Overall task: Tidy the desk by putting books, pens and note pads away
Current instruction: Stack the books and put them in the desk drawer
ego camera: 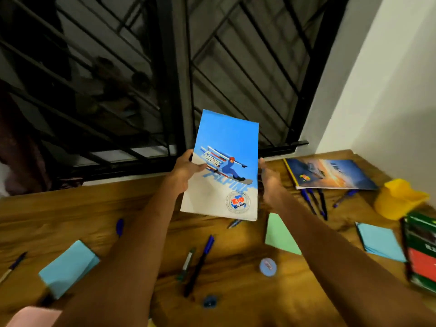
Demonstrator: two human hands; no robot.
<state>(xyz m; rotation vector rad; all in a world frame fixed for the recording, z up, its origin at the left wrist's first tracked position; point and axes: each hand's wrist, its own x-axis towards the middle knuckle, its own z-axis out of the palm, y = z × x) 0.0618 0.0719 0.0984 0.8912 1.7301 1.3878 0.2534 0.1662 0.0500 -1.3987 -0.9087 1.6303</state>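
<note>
Both hands hold a blue-and-white snowboarder-cover exercise book (pixel 220 166) above the wooden desk (pixel 132 204) near its far edge: left hand (pixel 188 171) pinches its left edge, right hand (pixel 269 182) cups its right edge.

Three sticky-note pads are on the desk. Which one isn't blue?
The green pad, lying just under the right forearm near the desk's middle. The pad at front left and the one at right beside the stacked books are both light blue.
</note>
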